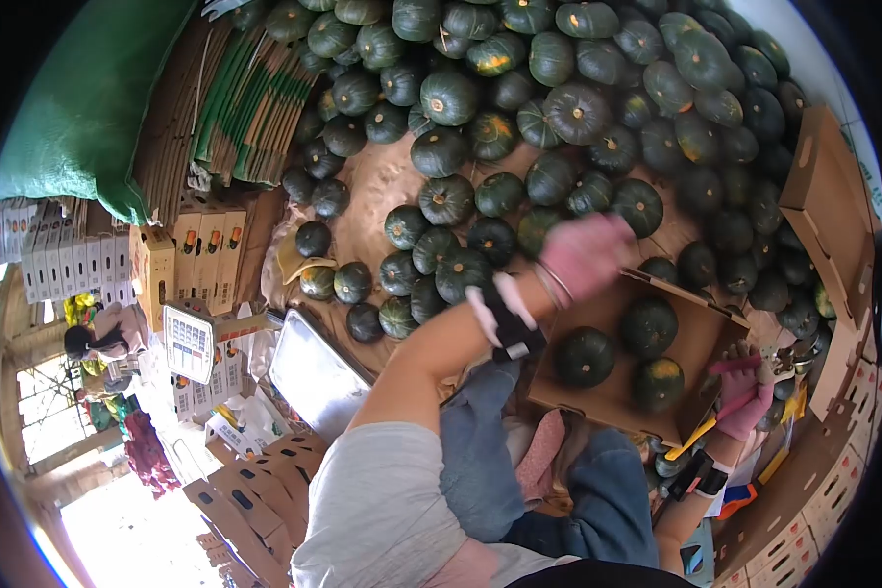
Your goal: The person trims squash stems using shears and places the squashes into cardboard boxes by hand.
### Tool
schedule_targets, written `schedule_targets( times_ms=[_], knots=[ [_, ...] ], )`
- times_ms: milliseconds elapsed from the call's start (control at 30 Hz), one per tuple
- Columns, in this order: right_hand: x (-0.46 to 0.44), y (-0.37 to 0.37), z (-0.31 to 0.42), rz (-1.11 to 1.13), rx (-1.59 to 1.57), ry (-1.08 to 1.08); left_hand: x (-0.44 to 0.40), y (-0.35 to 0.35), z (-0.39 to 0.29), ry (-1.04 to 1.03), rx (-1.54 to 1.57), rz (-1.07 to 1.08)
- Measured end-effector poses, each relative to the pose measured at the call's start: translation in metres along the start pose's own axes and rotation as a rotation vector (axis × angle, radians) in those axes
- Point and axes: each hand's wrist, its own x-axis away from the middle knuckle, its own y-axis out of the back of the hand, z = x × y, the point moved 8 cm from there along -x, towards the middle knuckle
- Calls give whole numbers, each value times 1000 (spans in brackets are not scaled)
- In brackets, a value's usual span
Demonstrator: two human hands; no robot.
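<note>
My left hand (586, 257), in a pink glove and blurred by motion, is at the top left edge of an open cardboard box (598, 400). Its fingers are smeared, so any hold is unclear. A dark green squash (637, 208) lies just beyond it. Inside the box sit three squashes: one on the left (584, 357), one at the back (650, 326) and one with an orange patch (658, 383). Beside the box's right wall, my right hand (742, 397), also pink-gloved, has its fingers apart, with no held object visible.
A large pile of squashes (578, 113) spreads beyond the box. To the left are a scale display (188, 343) with its metal platform (316, 372), flattened cartons (250, 108) and a green sack (93, 108). Another box (828, 211) stands at the right, near yellow-handled tools.
</note>
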Motion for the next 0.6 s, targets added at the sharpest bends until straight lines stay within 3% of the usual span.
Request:
schedule_targets(
  times_ms=[33, 67, 133, 200, 233, 367, 533, 600],
  knots=[
    [0, 3, 0, -40, -9, -6, -7, 37, 32, 114, 14, -178],
    [1, 6, 1, -80, -17, -10, -12, 64, 67, 51, -125, -319],
    [2, 8, -1, -90, -49, -39, -6, 110, 127, 224, -412, -421],
    [3, 13, -3, -140, -43, -63, 11, 137, 176, 612, -602, -314],
    [3, 11, -3, -121, -36, -69, 18, 148, 187, 684, -624, -327],
    [2, 15, -3, -93, 22, -60, 21, 156, 243, 726, -498, -355],
    [0, 19, 1, -114, 160, -19, -55, 176, 225, 481, -362, -561],
    [-1, 7, -1, -78, 215, -5, -98, 180, 229, 394, -399, -499]
  ],
)
